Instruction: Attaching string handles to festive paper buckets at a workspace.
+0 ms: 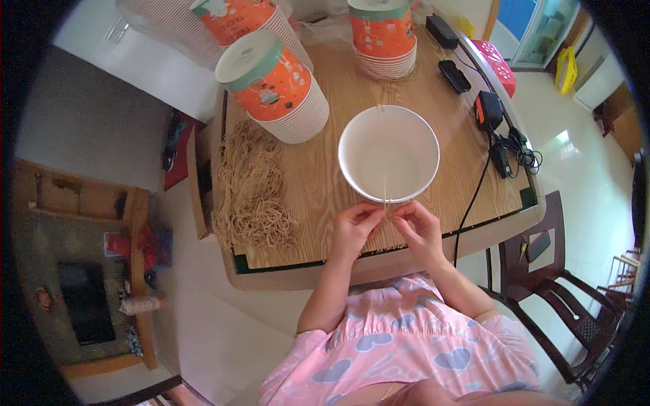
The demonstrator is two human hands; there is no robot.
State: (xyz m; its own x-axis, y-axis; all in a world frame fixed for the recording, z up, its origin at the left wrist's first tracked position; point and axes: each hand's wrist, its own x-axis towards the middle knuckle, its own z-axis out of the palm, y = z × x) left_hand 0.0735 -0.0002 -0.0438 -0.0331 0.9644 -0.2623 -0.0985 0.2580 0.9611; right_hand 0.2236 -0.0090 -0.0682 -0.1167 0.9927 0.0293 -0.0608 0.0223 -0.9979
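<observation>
A white paper bucket (355,145) stands on the wooden table right in front of me, its mouth facing up. A thin tan string (386,186) hangs at its near rim, and a short piece of string also shows at the far rim. At the near rim my left hand (359,223) pinches the string between thumb and fingertips. My right hand (418,227) meets it there, also closed in a pinch on the string. The fingertips of both hands are close together, and the exact shape of the string between them is too small to tell. Left of the bucket lies a loose heap of tan strings (256,193).
Stacked orange-and-white paper buckets (291,98) stand behind the string heap, with another stack (383,44) at the far side. Black adapters and cables (501,155) lie along the table's right edge. A dark wooden chair (535,264) stands at the right.
</observation>
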